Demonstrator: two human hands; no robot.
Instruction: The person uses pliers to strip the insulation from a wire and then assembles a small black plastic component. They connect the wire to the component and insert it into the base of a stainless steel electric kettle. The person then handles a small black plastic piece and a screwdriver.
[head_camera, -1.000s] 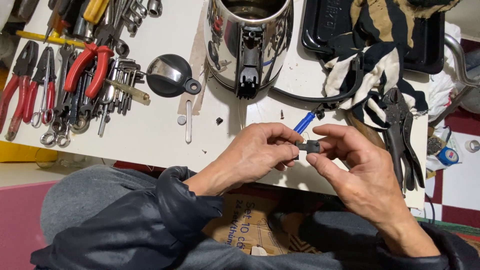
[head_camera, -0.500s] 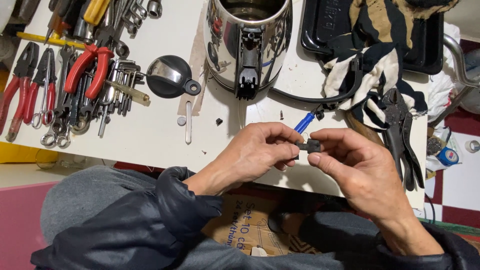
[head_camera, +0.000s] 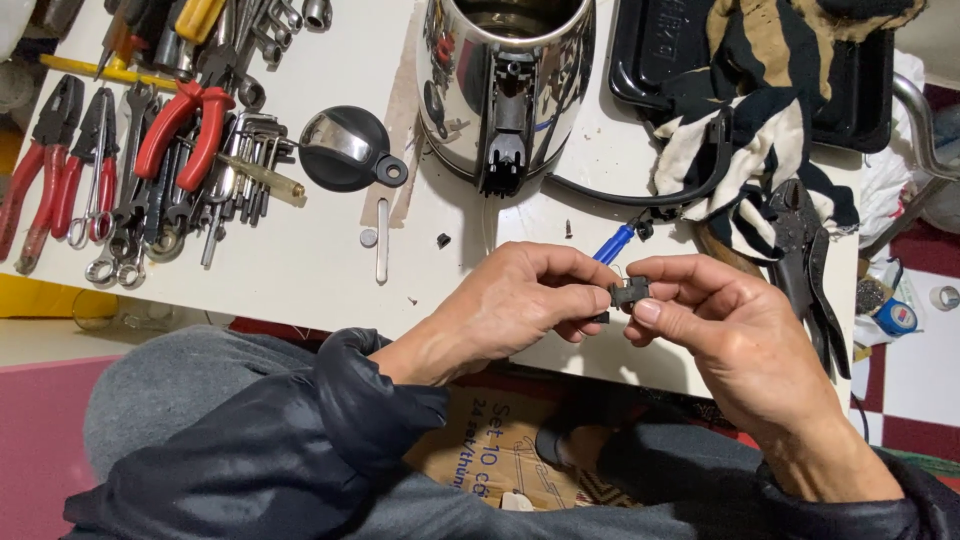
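head | left hand (head_camera: 520, 300), right hand (head_camera: 715, 320): both pinched on small black plastic part (head_camera: 630, 293) | shiny steel kettle (head_camera: 505, 80) beyond

Red-handled pliers (head_camera: 180, 125), shiny silver kettle (head_camera: 505, 85), blue-handled screwdriver (head_camera: 612, 244), small black part (head_camera: 630, 293), black-and-cream striped cloth (head_camera: 770, 110)

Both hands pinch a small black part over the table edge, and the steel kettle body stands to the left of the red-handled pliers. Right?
Not quite. In the head view the steel kettle body stands to the right of the red-handled pliers. The left hand and right hand do pinch the small black part.
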